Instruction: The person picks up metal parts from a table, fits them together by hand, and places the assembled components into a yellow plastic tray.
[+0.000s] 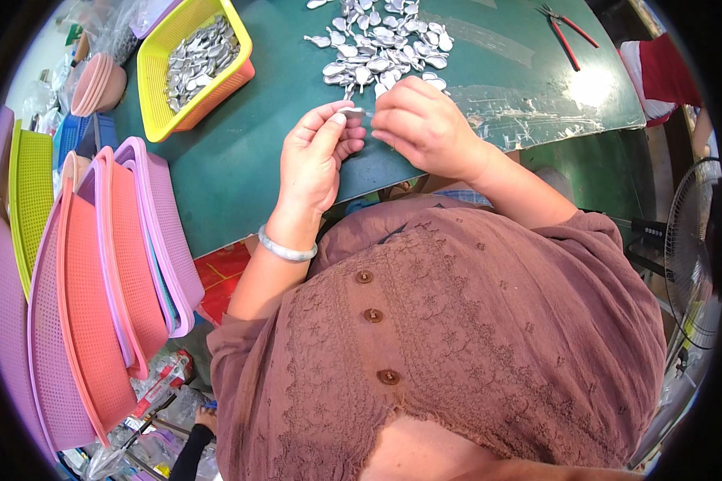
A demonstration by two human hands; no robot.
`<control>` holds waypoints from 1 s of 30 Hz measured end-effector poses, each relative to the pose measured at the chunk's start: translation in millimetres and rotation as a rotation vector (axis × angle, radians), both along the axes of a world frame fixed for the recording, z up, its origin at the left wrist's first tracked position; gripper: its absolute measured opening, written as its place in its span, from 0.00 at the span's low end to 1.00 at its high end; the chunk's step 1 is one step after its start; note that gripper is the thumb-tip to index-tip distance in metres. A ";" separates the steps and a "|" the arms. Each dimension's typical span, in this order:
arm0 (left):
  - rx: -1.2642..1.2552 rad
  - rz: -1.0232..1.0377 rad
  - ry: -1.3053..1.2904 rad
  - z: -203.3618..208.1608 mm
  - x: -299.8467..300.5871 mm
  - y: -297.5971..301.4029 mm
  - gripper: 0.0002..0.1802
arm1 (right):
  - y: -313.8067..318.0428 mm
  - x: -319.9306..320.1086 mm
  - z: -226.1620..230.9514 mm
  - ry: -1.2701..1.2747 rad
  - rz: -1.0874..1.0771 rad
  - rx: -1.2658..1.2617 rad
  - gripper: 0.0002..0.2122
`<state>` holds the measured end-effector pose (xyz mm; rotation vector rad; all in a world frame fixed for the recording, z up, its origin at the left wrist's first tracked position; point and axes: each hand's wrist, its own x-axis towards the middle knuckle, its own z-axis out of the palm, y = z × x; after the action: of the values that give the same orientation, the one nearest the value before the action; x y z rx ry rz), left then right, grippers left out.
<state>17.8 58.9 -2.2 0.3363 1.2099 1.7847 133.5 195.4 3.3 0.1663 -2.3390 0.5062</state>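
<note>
My left hand [313, 156] pinches a small silver piece [351, 113] between thumb and fingers, just over the near edge of the green table [225, 172]. Close on its right is my right hand [425, 128], its fingers bent together toward the same piece. Whatever the right fingertips hold is hidden. Beyond both hands lies a loose pile of small silver pieces [381, 48], each with a rounded body and a thin stem. More of this kind fill the bottom of a yellow and orange basket [154, 88] at the far left of the table.
Red-handled pliers [565, 40] lie at the far right. Stacked purple, coral and green plastic baskets [112, 264] crowd the left side. A fan [694, 248] stands at the right, near another person's red sleeve [670, 72]. At lower left another person's dark-sleeved arm [192, 453] shows.
</note>
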 end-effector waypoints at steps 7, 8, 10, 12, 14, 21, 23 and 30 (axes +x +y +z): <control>0.145 0.001 -0.132 -6.0 -7.1 -8.0 0.10 | 11.1 -4.0 -11.6 -0.161 -0.246 -0.069 0.09; 0.163 -0.007 -0.174 -6.1 -7.6 -8.5 0.10 | 10.9 -4.4 -11.5 -0.215 -0.293 -0.048 0.09; 0.187 -0.002 -0.168 -9.8 -8.2 -8.4 0.12 | 10.4 -6.0 -12.8 -0.257 -0.348 -0.013 0.10; 0.180 0.012 -0.145 -11.1 -8.0 -7.7 0.13 | 9.5 -7.6 -14.9 -0.233 -0.364 0.018 0.09; 0.143 0.036 -0.107 -9.3 -5.5 -5.8 0.13 | 7.9 -9.0 -14.0 -0.242 -0.378 0.023 0.09; 0.157 0.039 -0.236 4.9 -0.5 -4.6 0.17 | 8.3 -12.6 -15.4 -0.304 -0.421 0.073 0.09; 0.155 0.037 -0.240 4.1 -1.2 -5.0 0.18 | 8.7 -13.7 -18.7 -0.260 -0.423 0.131 0.08; 0.038 -0.002 -0.186 0.4 0.0 -8.9 0.14 | 14.0 -7.3 -11.4 -0.218 -0.320 -0.421 0.07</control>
<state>17.8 50.1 -1.8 0.1881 1.0456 1.7968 126.3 209.4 -8.1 -0.4730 -2.3420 0.8705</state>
